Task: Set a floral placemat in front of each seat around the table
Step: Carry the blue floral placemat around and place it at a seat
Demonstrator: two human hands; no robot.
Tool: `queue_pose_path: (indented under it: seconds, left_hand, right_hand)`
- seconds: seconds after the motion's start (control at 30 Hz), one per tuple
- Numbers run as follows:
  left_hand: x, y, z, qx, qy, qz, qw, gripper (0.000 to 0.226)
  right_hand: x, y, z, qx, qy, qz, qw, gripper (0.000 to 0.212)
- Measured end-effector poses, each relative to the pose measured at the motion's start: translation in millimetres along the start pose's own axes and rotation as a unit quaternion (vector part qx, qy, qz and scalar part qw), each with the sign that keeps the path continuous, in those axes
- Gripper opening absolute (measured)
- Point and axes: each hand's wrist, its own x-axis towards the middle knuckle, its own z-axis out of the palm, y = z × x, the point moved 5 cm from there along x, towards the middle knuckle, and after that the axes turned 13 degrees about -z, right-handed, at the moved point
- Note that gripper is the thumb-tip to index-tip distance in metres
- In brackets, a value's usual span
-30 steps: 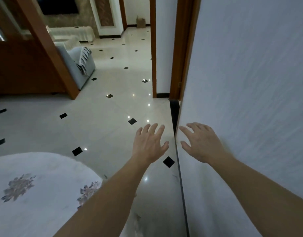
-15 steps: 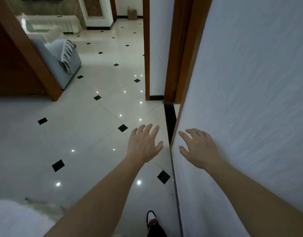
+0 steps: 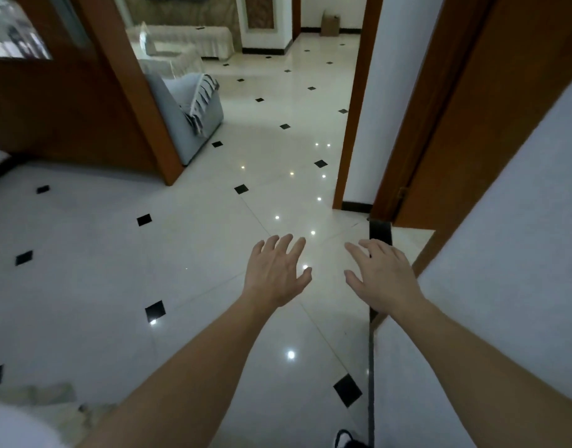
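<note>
Both hands stretch forward over the tiled floor, palms down, holding nothing. My left hand [image 3: 276, 271] has its fingers spread and straight. My right hand [image 3: 380, 273] is likewise spread, close to the white wall on the right. Only a blurred white sliver of the table's cloth [image 3: 16, 428] shows at the bottom left corner. No floral placemat is in view.
White wall [image 3: 510, 286] runs along the right, ending at a brown door frame [image 3: 439, 130]. A wooden partition [image 3: 84, 108] stands at left with a grey sofa [image 3: 194, 114] behind it. Glossy white tiles with black diamonds [image 3: 213, 237] stretch ahead. A shoe [image 3: 346, 439] shows at bottom.
The view has swung away from the table with floral mats, which has nearly left the frame. More floor and the doorway now show; both hands stay spread and held out.
</note>
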Motion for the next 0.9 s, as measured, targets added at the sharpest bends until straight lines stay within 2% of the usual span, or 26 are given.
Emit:
queue_pose_path:
  seconds: [0.27,0.5,0.67,0.9]
  left_hand:
    - [73,-92,10,0.008,-0.002,-0.122,0.993,0.066]
    - [134,-196,14,0.034,-0.019,-0.261,0.965,0.065]
    - [144,-265,-1,0.046,0.001,-0.364,0.930,0.064]
    - [86,-360,-8,0.057,0.021,-0.513,0.856,0.063]
  right_hand:
    - [160,-37,22,0.023,0.009,-0.113,0.993,0.058]
    - [312,-81,40,0.084,0.016,-0.230,0.969,0.054]
    - [394,-145,42,0.094,0.009,-0.334,0.938,0.055]
    - [456,-277,45,0.088,0.006,-0.486,0.869,0.055]
